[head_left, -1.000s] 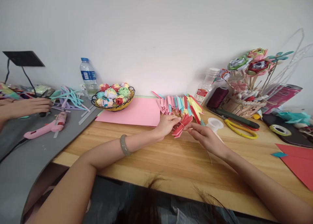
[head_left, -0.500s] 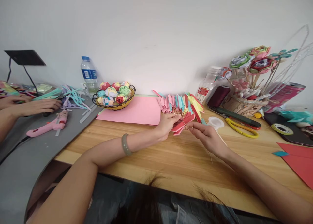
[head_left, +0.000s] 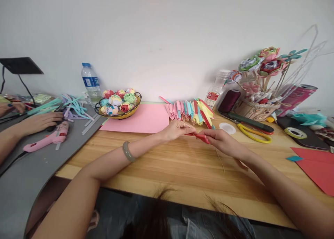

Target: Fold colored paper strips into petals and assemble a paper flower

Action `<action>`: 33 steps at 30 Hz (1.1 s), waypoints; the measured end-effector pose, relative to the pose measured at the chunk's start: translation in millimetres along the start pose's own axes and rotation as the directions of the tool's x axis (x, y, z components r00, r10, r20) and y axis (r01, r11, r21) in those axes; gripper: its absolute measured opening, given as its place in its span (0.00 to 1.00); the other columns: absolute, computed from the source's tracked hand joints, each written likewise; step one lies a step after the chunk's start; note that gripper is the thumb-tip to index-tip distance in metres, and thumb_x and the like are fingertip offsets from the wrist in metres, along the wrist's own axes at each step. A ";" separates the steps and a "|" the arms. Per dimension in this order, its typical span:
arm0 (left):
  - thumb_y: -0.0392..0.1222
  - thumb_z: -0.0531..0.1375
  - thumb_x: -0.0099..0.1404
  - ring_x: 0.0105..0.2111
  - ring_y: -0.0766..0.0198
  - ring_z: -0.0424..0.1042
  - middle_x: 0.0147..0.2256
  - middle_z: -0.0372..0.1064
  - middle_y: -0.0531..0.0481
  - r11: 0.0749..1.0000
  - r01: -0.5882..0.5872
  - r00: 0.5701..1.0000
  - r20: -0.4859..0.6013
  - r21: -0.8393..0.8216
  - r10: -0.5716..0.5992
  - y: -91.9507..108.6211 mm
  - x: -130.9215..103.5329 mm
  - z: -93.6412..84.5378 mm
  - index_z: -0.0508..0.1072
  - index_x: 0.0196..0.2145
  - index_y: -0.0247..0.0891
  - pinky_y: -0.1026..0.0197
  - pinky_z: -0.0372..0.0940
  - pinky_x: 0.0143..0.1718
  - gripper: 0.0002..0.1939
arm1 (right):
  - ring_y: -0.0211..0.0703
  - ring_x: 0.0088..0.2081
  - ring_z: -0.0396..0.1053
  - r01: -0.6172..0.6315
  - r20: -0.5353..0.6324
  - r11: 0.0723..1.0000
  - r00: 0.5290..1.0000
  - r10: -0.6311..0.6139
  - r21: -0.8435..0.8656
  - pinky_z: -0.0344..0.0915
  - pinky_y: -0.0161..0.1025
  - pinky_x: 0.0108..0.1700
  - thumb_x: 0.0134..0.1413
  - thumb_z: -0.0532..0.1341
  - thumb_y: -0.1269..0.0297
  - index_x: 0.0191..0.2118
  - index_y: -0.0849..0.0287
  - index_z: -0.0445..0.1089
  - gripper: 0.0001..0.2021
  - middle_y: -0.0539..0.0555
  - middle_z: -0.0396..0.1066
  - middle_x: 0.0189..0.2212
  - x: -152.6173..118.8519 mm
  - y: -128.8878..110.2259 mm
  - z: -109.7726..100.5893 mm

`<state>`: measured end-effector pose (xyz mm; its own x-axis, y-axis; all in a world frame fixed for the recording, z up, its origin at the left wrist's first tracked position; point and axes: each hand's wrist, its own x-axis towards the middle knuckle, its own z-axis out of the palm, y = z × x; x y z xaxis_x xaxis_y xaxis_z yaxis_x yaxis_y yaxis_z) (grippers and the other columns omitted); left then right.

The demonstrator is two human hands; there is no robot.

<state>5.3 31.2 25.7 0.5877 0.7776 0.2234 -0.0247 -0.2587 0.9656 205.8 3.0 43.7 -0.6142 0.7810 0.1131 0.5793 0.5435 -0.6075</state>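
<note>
Over the wooden table, my left hand (head_left: 180, 130) and my right hand (head_left: 218, 138) meet fingertip to fingertip. Both are closed on a folded red paper piece (head_left: 203, 138), most of which the fingers hide. A thin string (head_left: 220, 160) hangs below my right hand; whether the fingers also pinch it I cannot tell. Just behind my hands stands a row of folded paper pieces (head_left: 186, 111) in pink, blue, yellow and red. A white round lid (head_left: 227, 128) lies beside my right hand.
Left: pink paper sheet (head_left: 146, 115), basket of paper flowers (head_left: 134, 111), water bottle (head_left: 91, 82), pink glue gun (head_left: 47, 141) and another person's hand (head_left: 43, 122). Right: glass bottle (head_left: 216, 89), thread spool (head_left: 231, 100), yellow-handled scissors (head_left: 254, 134), flower pot (head_left: 257, 108), red paper (head_left: 317, 166).
My hands have drawn closer together. The red pieces, fanned out between them before, now show only as a small folded part. The view has shifted slightly.
</note>
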 end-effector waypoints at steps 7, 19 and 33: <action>0.45 0.61 0.54 0.37 0.63 0.71 0.35 0.74 0.46 0.993 0.041 0.982 0.180 0.114 -0.062 -2.7 -2.9 -8.9 0.77 0.33 0.32 0.63 0.63 0.41 0.13 | 0.39 0.23 0.64 0.059 0.038 0.887 0.998 -0.047 -0.458 0.53 0.35 0.27 0.57 0.47 0.66 0.32 0.57 0.68 0.13 0.51 0.69 0.22 -3.8 -2.4 9.2; 0.31 0.65 0.45 0.24 0.68 0.70 0.22 0.71 0.52 0.931 0.365 0.924 0.109 0.028 -0.365 -14.5 -0.6 9.3 0.69 0.33 0.30 0.65 0.64 0.28 0.15 | 0.42 0.30 0.66 0.193 0.162 0.840 0.979 -0.127 -0.507 0.56 0.37 0.31 0.60 0.48 0.66 0.35 0.59 0.69 0.13 0.55 0.70 0.28 -4.0 2.6 -1.1; 0.41 0.66 0.43 0.28 0.66 0.68 0.26 0.72 0.51 0.909 0.282 0.931 0.142 0.306 -0.337 -6.4 2.0 9.9 0.75 0.27 0.31 0.66 0.61 0.31 0.13 | 0.38 0.27 0.61 0.248 -0.098 0.833 0.936 -0.337 -0.495 0.51 0.35 0.27 0.59 0.50 0.60 0.31 0.58 0.71 0.15 0.52 0.65 0.24 0.6 0.7 13.9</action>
<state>14.7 28.7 18.6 0.6700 0.7298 -0.1360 0.3909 -0.1911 0.9004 198.4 -0.4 32.4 -0.7177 0.5782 0.3882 0.5953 0.7986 -0.0887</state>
